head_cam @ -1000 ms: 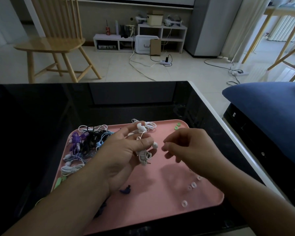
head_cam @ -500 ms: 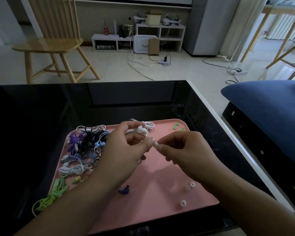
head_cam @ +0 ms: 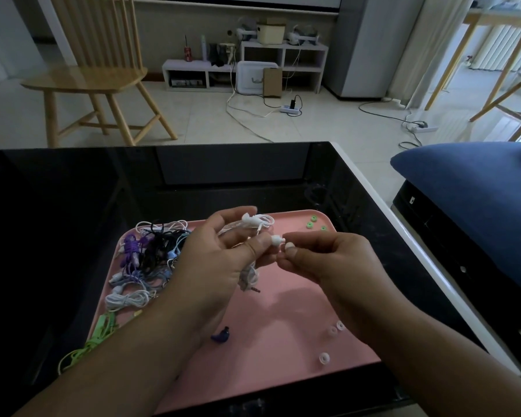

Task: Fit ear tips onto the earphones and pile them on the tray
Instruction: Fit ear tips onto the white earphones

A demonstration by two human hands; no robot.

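Left hand (head_cam: 223, 260) gripped one white earphone (head_cam: 276, 239) above the pink tray (head_cam: 283, 320); right hand (head_cam: 322, 260) pinched one white ear tip (head_cam: 289, 245) just beside it — three clear tips (head_cam: 324, 357), three green tips (head_cam: 313, 219) on tray.

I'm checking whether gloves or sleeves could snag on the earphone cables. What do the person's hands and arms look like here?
Both the left hand and the right hand are bare: no gloves, rings, watch or wristband show. Both forearms are uncovered right down to the frame's lower edge, so no sleeve is in view. The fingernails that show are short and plain.
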